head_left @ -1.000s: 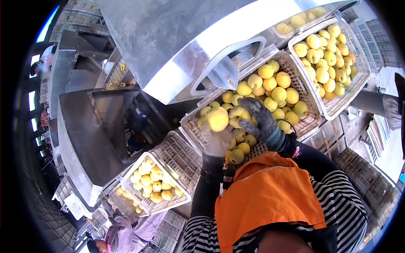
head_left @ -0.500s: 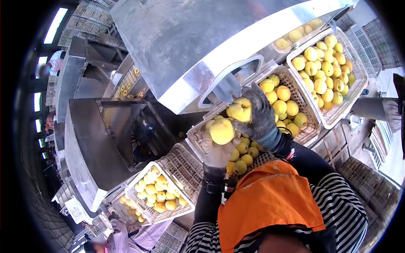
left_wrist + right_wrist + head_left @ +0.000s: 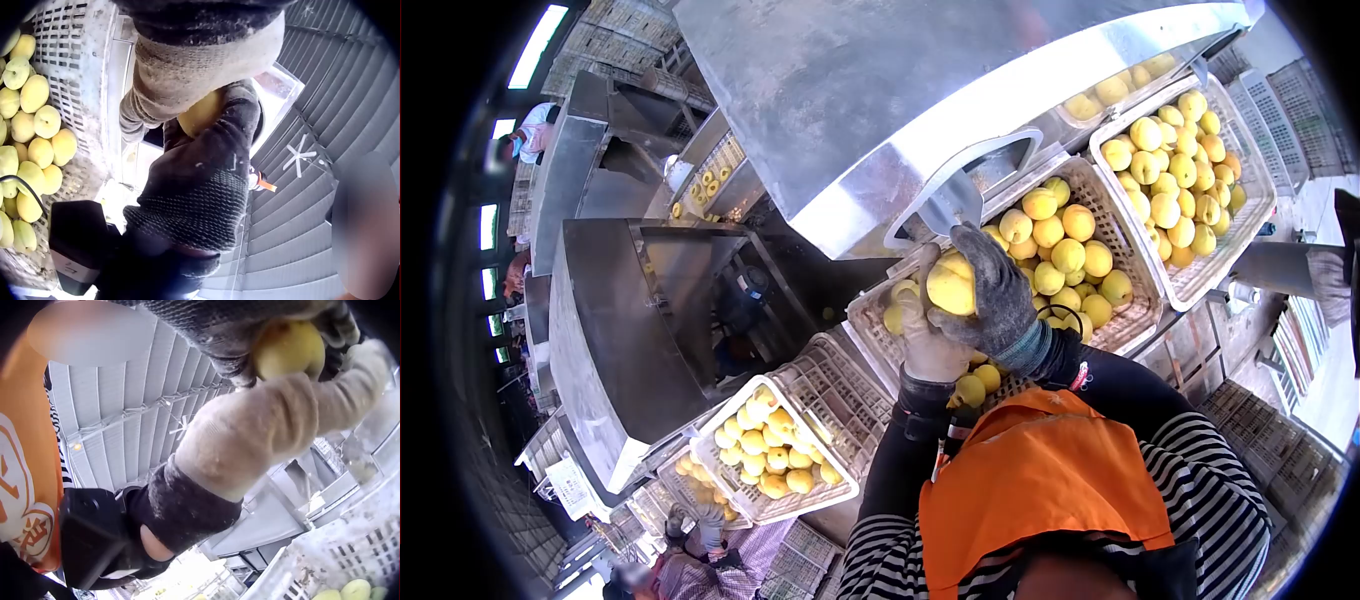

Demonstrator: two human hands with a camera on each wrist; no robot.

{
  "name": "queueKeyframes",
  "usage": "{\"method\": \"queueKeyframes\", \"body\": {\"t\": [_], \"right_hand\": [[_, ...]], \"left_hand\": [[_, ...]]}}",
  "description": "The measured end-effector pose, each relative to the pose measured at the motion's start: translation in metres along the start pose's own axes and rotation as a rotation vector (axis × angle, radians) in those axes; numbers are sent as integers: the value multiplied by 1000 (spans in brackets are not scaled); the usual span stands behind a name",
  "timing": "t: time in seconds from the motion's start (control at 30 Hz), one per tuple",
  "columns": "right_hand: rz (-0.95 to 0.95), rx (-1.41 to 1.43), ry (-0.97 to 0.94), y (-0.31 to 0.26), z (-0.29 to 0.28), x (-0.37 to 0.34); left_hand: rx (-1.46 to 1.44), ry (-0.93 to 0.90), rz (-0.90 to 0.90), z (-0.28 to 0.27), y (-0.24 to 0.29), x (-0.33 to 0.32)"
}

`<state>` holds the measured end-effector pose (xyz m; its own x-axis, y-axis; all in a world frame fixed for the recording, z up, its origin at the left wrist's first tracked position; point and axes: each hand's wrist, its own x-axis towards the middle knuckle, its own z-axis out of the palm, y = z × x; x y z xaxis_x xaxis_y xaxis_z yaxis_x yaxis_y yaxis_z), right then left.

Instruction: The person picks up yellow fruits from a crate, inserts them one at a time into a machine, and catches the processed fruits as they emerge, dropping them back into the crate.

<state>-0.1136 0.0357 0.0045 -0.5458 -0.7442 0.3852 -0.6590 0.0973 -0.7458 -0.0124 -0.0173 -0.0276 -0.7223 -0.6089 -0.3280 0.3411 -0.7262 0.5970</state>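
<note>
1. Left hand (image 3: pixel 930 340) and right hand (image 3: pixel 998 300), both gloved, curl part-closed around one yellow fruit (image 3: pixel 952 284)
2. Likely light, firm yet easily bruised, perhaps slick: cup its broad sides, no squeezing
3. And up it sits, over the pale crate (image 3: pixel 1114 214)

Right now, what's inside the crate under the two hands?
Yellow fruits show inside the crate. The left hand and right hand cover part of it, so what's beneath them can't be seen.

We can count one left hand (image 3: pixel 932 345), one right hand (image 3: pixel 998 292), one fruit (image 3: pixel 951 284) showing between them, one apron (image 3: pixel 1040 480), at least four fruit crates (image 3: pixel 1220 260) and at least two other people (image 3: pixel 745 560).
</note>
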Motion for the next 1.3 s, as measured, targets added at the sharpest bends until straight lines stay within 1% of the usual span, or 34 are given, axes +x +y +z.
{"method": "queueKeyframes", "body": {"t": [0.03,0.1,0.17,0.2,0.23,0.27,0.3,0.33,0.37,0.4,0.43,0.47,0.5,0.53,0.57,0.63,0.67,0.7,0.73,0.77,0.8,0.83,0.9,0.93,1.0,1.03,1.07,1.1,1.13,1.17,1.2,1.23,1.27,1.3], "right_hand": [[1,1,-3,8,5,9],[-205,-148,219,32,22,50],[54,-324,7,51,34,96],[67,-323,-1,46,29,96],[-9,-467,4,42,24,98],[-81,-611,-6,40,21,93],[-176,-310,83,43,9,76],[-384,-164,114,34,-12,70],[-262,-14,-42,36,-17,51],[-156,-18,-204,73,6,5],[-94,-364,-511,97,32,-29],[-24,-711,-814,112,48,-50],[81,-666,-925,121,52,-55],[183,-618,-1033,128,56,-58],[179,-611,-1035,140,66,-72],[-125,-1117,-1090,175,101,-114],[63,-957,-1005,196,113,-128],[67,-954,-1009,179,94,-115],[242,-649,-983,152,58,-77],[408,-338,-938,133,35,-57],[304,-256,-728,133,25,-64],[297,-260,-726,130,18,-59],[175,161,-495,116,-1,-48],[121,273,-342,108,-3,-48],[137,327,-346,72,-27,-21],[168,386,-363,47,-44,-5],[249,372,-384,20,-58,11],[237,371,-374,20,-51,5],[131,196,-165,28,-34,-7],[25,23,45,38,-19,-15],[140,-10,44,46,-7,-19],[-101,-52,55,29,-29,10],[-147,-107,115,31,-19,24],[-192,-161,172,35,-7,40]], "left_hand": [[333,-32,153,-19,-4,7],[1007,-90,453,-68,-13,21],[1685,-161,704,-99,-24,15],[1750,-18,256,-91,-27,13],[1755,125,-190,-81,-34,14],[1742,122,-215,-102,-55,9],[1874,-135,-234,-144,-86,5],[1987,-401,-237,-164,-108,3],[1974,-398,-243,-152,-115,0],[2069,-545,-475,-129,-116,-5],[2144,-697,-714,-111,-113,-7],[2212,-696,-608,-104,-110,-10],[2207,-704,-620,-103,-107,-9],[2070,-641,-642,-105,-100,-4],[1937,-572,-654,-107,-94,0],[1955,-635,-632,-163,-115,5],[1815,-560,-570,-211,-139,1],[1670,-483,-504,-234,-151,-4],[1674,-488,-490,-222,-143,1],[1006,-186,-522,-196,-125,3],[325,97,-513,-167,-105,1],[324,93,-506,-141,-85,-1],[233,99,-297,-88,-46,-9],[238,86,-290,-62,-33,-8],[-11,5,-199,-20,-13,-7],[-3,-5,-193,-10,-8,-7],[-16,-46,-124,-3,-3,-7],[-28,-88,-55,3,1,-7],[-34,-2,54,11,-1,-8],[-30,-14,64,6,0,-11],[100,-3,6,-7,-2,-16],[230,11,-53,-24,-7,-15],[-286,-108,-179,-52,-24,-8],[-284,-111,-174,-37,-17,-8]]}}
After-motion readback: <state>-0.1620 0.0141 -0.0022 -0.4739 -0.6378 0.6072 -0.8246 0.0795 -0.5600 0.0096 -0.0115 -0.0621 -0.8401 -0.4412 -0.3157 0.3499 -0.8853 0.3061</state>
